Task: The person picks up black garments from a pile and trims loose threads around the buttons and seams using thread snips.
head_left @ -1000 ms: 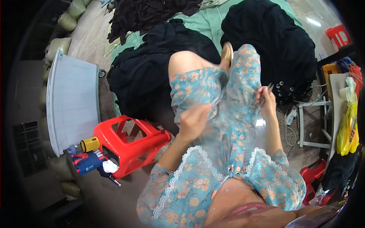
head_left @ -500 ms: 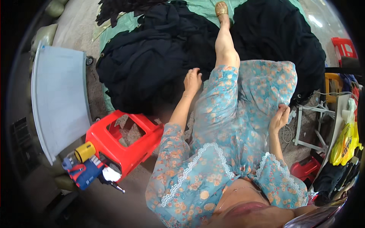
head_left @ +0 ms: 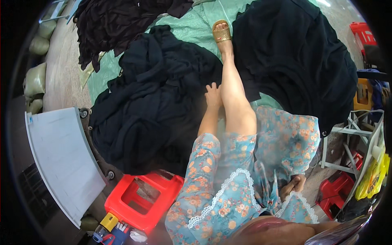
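Observation:
My left hand (head_left: 213,96) reaches forward beside my bare shin, its fingers spread. It lies at the near right edge of a large heap of black garments (head_left: 151,85); whether it presses on the cloth is hard to tell. Close to my waist on the right, my right hand (head_left: 293,185) is curled against the skirt of my blue floral dress (head_left: 286,130). Whatever is inside those fingers is hidden. A gold sandal (head_left: 221,32) is on my outstretched foot. To the right of that leg rises a second black garment heap (head_left: 290,57).
Green sheeting (head_left: 200,24) lies under the heaps. At lower left are a red plastic stool (head_left: 163,200) and a pale wheeled board (head_left: 65,155). Darker clothes (head_left: 118,24) lie at far left. On the right stand a white metal frame (head_left: 349,130) and a yellow bag (head_left: 372,175).
My view has shifted forward and the stool appears lower. My left hand has stretched farther along my leg, its fingers now spread. My right hand has drawn back toward my waist.

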`<state>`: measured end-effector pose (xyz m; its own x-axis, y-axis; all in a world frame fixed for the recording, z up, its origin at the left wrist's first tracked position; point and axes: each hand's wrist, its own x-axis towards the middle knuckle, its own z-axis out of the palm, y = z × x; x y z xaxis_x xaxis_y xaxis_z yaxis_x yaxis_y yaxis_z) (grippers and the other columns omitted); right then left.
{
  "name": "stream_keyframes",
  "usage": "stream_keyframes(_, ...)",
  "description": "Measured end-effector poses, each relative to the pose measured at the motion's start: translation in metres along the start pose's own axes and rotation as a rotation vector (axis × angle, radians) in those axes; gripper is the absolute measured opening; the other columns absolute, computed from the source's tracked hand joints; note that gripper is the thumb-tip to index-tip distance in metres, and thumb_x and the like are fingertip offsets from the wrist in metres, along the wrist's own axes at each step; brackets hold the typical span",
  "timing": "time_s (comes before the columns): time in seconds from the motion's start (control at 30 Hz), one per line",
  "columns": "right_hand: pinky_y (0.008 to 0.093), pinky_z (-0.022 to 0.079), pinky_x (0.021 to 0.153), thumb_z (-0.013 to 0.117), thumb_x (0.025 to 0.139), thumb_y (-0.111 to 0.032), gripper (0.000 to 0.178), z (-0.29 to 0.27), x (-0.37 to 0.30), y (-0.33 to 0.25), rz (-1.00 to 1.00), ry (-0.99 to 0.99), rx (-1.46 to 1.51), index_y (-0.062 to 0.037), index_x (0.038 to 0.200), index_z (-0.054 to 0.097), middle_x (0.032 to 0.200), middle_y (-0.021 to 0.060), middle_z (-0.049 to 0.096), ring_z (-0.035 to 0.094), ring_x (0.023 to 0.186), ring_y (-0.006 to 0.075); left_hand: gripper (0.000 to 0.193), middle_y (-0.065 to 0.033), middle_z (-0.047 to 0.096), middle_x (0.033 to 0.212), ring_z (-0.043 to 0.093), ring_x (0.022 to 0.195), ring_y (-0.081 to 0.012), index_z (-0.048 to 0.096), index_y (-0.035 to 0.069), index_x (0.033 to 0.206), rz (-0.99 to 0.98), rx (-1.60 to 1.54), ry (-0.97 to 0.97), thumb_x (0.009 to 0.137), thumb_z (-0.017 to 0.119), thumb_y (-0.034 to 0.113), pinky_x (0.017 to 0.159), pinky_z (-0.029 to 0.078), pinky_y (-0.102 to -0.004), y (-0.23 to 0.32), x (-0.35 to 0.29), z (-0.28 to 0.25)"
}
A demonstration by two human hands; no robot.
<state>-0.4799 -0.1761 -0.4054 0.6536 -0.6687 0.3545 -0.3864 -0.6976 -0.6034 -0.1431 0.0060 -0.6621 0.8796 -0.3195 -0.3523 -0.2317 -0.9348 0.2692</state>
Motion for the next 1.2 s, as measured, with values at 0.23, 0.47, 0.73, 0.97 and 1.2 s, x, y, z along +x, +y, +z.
stream_keyframes(0.23, 0.0333, 0.042, 0.052, 0.051, 0.088, -0.004, 0.01, 0.028, -0.004, 0.002, -0.026, -0.063, 0.07, -0.0048, 0.08, 0.058, 0.067, 0.012, 0.055, 0.053, 0.054, 0.0255, 0.03, -0.014, 0.06, 0.073, 0.06, 0.071, -0.0298, 0.064, -0.001, 0.085, -0.169, -0.463, 0.773, 0.062, 0.046, -0.009, 0.071, 0.05, -0.0338, -0.068, -0.099, -0.122)
stream_keyframes(0.47, 0.0376, 0.046, 0.057, 0.056, 0.074, 0.005, 0.019, 0.036, 0.016, 0.013, -0.315, 0.014, 0.271, -0.0056, 0.088, 0.062, 0.076, 0.013, 0.062, 0.059, 0.063, 0.0298, 0.026, -0.0179, 0.064, 0.098, 0.062, 0.09, -0.0298, 0.061, -0.005, 0.106, 0.22, -1.477, 0.963, 0.083, 0.054, 0.005, 0.086, 0.05, -0.0419, -0.087, -0.297, -0.295)
stream_keyframes(0.73, 0.0361, 0.048, 0.083, 0.05, 0.087, -0.007, 0.019, 0.048, 0.004, -0.071, -0.033, -0.299, 0.832, -0.0085, 0.102, 0.061, 0.094, 0.0084, 0.066, 0.063, 0.094, 0.0217, 0.025, -0.018, 0.064, 0.096, 0.062, 0.088, -0.03, 0.061, -0.005, 0.104, 0.625, -1.073, 0.457, 0.084, 0.056, 0.007, 0.084, 0.05, -0.0416, 0.088, -0.337, -0.245)
stream_keyframes(0.97, 0.0317, 0.048, 0.079, 0.067, 0.087, -0.024, 0.03, 0.016, -0.013, -0.155, -0.302, -0.515, 1.191, -0.0049, 0.108, 0.059, 0.096, 0.0057, 0.064, 0.061, 0.089, 0.0165, 0.024, -0.0181, 0.064, 0.094, 0.062, 0.086, -0.0302, 0.061, -0.006, 0.103, 1.28, -0.891, -0.055, 0.084, 0.058, 0.01, 0.082, 0.051, -0.0413, 0.202, -0.408, -0.203)
stream_keyframes(1.2, 0.0257, 0.044, 0.081, 0.077, 0.079, -0.03, 0.059, 0.031, -0.027, -0.192, -0.287, -1.092, 1.568, -0.0072, 0.127, 0.05, 0.107, 0.0024, 0.056, 0.05, 0.095, 0.0069, 0.024, -0.0183, 0.065, 0.093, 0.062, 0.083, -0.0305, 0.062, -0.006, 0.101, 1.394, -0.899, -0.107, 0.085, 0.059, 0.012, 0.08, 0.051, -0.0411, 0.225, -0.417, -0.191)
